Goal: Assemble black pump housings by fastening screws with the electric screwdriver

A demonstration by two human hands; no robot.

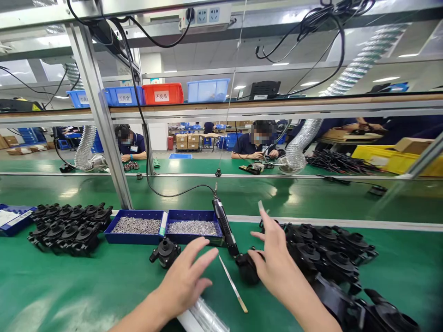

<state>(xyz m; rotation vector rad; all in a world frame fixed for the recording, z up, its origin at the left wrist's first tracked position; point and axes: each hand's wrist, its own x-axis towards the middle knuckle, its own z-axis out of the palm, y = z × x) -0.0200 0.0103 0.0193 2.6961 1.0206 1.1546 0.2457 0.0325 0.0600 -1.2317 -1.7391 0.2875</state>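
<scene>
My left hand point(185, 279) is over the green bench with its fingers apart and nothing in them. Just beyond it stands a black pump-like housing point(165, 252). My right hand point(277, 256) has its fingers spread, with a whitish covering on one fingertip. Its thumb overlaps another black housing point(247, 268); whether they touch I cannot tell. A black electric screwdriver point(224, 226) hangs tilted between the hands, its lower end near that housing. Between my hands lies a thin white stick point(232, 282) with a yellowish end. Clear plastic point(209, 317) shows below my left hand.
Two blue bins point(138, 239) of small metal screws stand behind my left hand. Black housings point(69, 230) fill rows at left, with more housings point(325, 253) at right. A metal post point(98, 110) rises at left. Two people sit across the bench.
</scene>
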